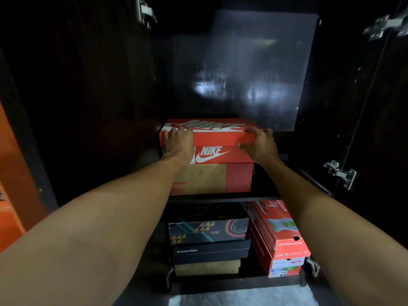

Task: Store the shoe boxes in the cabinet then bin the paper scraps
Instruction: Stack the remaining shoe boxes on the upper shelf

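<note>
A red Nike shoe box (217, 141) sits on top of a red and brown shoe box (212, 178) on the upper shelf of a dark cabinet (223, 198). My left hand (178, 141) grips the front left corner of the Nike box, fingers over its lid. My right hand (259, 141) grips the front right corner, fingers on the lid and thumb on the front face. Both arms stretch straight into the cabinet.
On the lower shelf stand a patterned dark box (208, 231), a black Onitsuka Tiger box (210, 252) and a brown box (207, 267) in a stack, with red boxes (280, 237) on edge beside them. Both cabinet doors hang open, with metal hinges (341, 173). An orange surface (11, 195) lies at the left.
</note>
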